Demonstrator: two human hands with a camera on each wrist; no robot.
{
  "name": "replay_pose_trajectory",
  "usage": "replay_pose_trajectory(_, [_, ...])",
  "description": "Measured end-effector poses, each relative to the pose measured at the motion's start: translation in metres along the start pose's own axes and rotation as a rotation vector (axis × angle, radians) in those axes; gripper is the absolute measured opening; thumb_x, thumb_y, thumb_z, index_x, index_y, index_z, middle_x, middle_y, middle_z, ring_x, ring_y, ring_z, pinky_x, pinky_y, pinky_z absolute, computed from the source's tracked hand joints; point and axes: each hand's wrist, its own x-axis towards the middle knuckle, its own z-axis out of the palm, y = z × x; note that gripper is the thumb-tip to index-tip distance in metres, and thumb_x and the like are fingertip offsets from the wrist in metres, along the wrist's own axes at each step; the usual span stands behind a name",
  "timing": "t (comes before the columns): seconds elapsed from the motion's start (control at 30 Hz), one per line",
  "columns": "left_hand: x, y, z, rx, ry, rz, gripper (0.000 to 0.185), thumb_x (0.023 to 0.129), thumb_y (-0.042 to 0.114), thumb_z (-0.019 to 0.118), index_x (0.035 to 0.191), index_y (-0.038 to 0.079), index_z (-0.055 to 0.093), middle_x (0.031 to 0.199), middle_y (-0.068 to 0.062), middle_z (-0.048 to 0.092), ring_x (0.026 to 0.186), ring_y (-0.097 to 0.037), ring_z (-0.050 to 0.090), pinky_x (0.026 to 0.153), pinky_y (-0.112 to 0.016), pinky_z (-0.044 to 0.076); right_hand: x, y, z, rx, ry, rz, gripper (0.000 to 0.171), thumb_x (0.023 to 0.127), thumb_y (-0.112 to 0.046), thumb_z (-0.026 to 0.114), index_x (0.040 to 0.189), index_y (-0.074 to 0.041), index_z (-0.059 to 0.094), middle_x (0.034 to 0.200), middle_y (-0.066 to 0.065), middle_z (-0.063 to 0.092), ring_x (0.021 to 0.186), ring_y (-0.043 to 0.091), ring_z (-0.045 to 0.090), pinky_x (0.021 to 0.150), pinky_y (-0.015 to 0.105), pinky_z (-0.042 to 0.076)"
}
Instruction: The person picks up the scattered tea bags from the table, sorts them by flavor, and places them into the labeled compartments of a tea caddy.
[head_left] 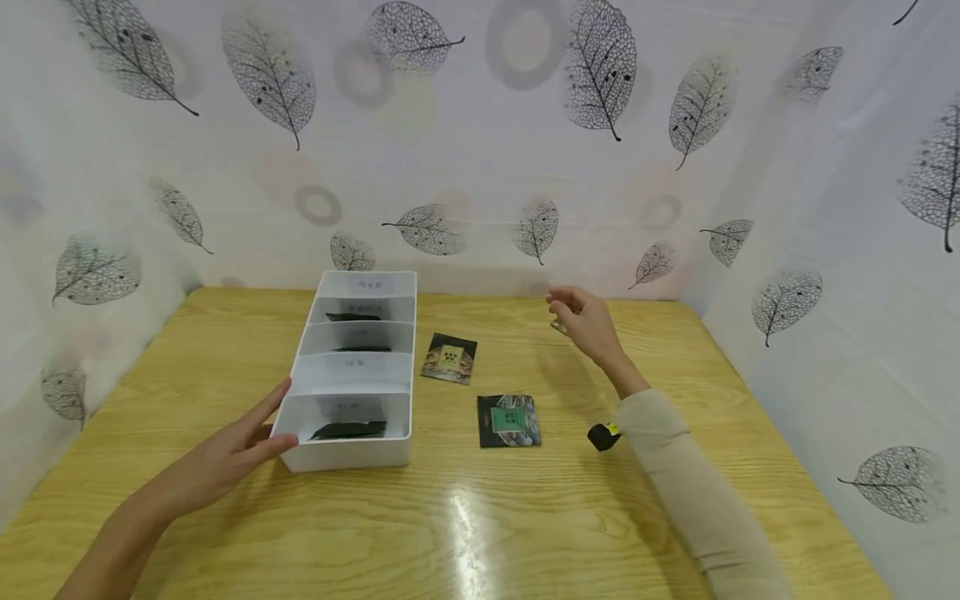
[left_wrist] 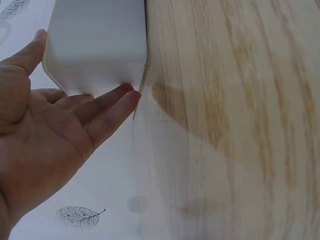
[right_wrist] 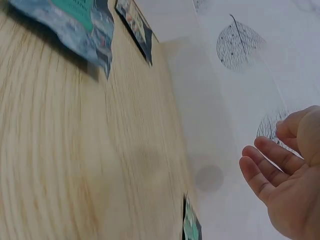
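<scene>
- The white divided tray (head_left: 360,367) stands on the wooden counter (head_left: 480,517) at about 9 o'clock from the counter's middle, its four compartments running from near to far.
- Judging by what lies in it, the sorting looks partly done: a dark packet (head_left: 348,430) rests in the nearest compartment, and dark edges show in the two compartments beyond the next one. The second compartment from the front looks bare from here, though its floor is mostly hidden.
- Still outside the tray: a dark packet with a yellow label (head_left: 449,358) just beside the tray at its 3 o'clock, a dark packet with a green label (head_left: 510,421) nearer the front at about 4 o'clock, and a third small packet (head_left: 558,327), largely hidden under the right hand.
- The left hand (head_left: 225,458) is spread with straight fingers, its fingertips (left_wrist: 127,95) touching the tray's near left corner; it steadies the tray and grips nothing.
- The right hand (head_left: 585,321) hovers over the far part of the counter at 1 o'clock, fingers loosely curled above that third packet; the wrist view shows the palm bare, so it holds nothing yet.
- My reading: about half is done, with three packets left to place.
</scene>
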Motion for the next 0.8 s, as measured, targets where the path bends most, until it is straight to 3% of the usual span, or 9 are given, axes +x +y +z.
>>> replay_pose_trajectory(0.1, [0.0, 0.0, 0.0, 0.011, -0.001, -0.005, 0.079, 0.111, 0.024, 0.051, 0.167, 0.011, -0.004, 0.167, -0.032, 0.008, 0.136, -0.054, 0.045, 0.092, -0.032, 0.052, -0.001, 0.009, -0.01, 0.004, 0.008, 0.033, 0.037, 0.109, -0.017, 0.055, 0.14, 0.001, 0.06, 0.133, 0.021, 0.065, 0.119, 0.037, 0.064, 0.096, 0.048, 0.052])
replay_pose_trajectory(0.2, [-0.001, 0.0, 0.0, 0.01, -0.005, -0.007, 0.079, 0.111, 0.024, 0.051, 0.167, 0.011, -0.004, 0.167, -0.032, 0.007, 0.136, -0.054, 0.045, 0.092, -0.031, 0.052, -0.001, 0.019, -0.019, -0.018, 0.018, 0.057, 0.038, 0.109, -0.019, 0.055, 0.141, 0.002, 0.059, 0.135, 0.023, 0.064, 0.123, 0.037, 0.061, 0.1, 0.051, 0.049])
replay_pose_trajectory(0.4, [-0.001, 0.0, -0.001, -0.004, -0.009, -0.013, 0.079, 0.111, 0.023, 0.051, 0.167, 0.012, -0.005, 0.167, -0.032, 0.006, 0.137, -0.054, 0.044, 0.09, -0.026, 0.051, -0.001, 0.041, -0.031, -0.156, 0.038, 0.128, 0.046, 0.11, -0.028, 0.054, 0.142, 0.005, 0.056, 0.137, 0.025, 0.059, 0.126, 0.04, 0.055, 0.104, 0.055, 0.044])
replay_pose_trajectory(0.6, [-0.001, 0.001, -0.001, -0.003, -0.003, -0.003, 0.079, 0.111, 0.023, 0.051, 0.167, 0.012, -0.004, 0.167, -0.031, 0.007, 0.137, -0.054, 0.044, 0.09, -0.024, 0.05, -0.001, 0.058, -0.034, -0.259, -0.001, 0.215, 0.055, 0.11, -0.031, 0.054, 0.148, 0.007, 0.048, 0.149, 0.029, 0.048, 0.136, 0.046, 0.045, 0.108, 0.06, 0.039])
replay_pose_trajectory(0.8, [-0.001, 0.002, 0.0, -0.007, -0.004, -0.007, 0.079, 0.111, 0.023, 0.051, 0.167, 0.012, -0.004, 0.167, -0.031, 0.005, 0.137, -0.055, 0.043, 0.094, -0.035, 0.051, 0.002, 0.073, -0.032, -0.364, -0.039, 0.23, 0.059, 0.108, -0.031, 0.057, 0.149, 0.01, 0.046, 0.151, 0.032, 0.044, 0.141, 0.049, 0.039, 0.113, 0.061, 0.033])
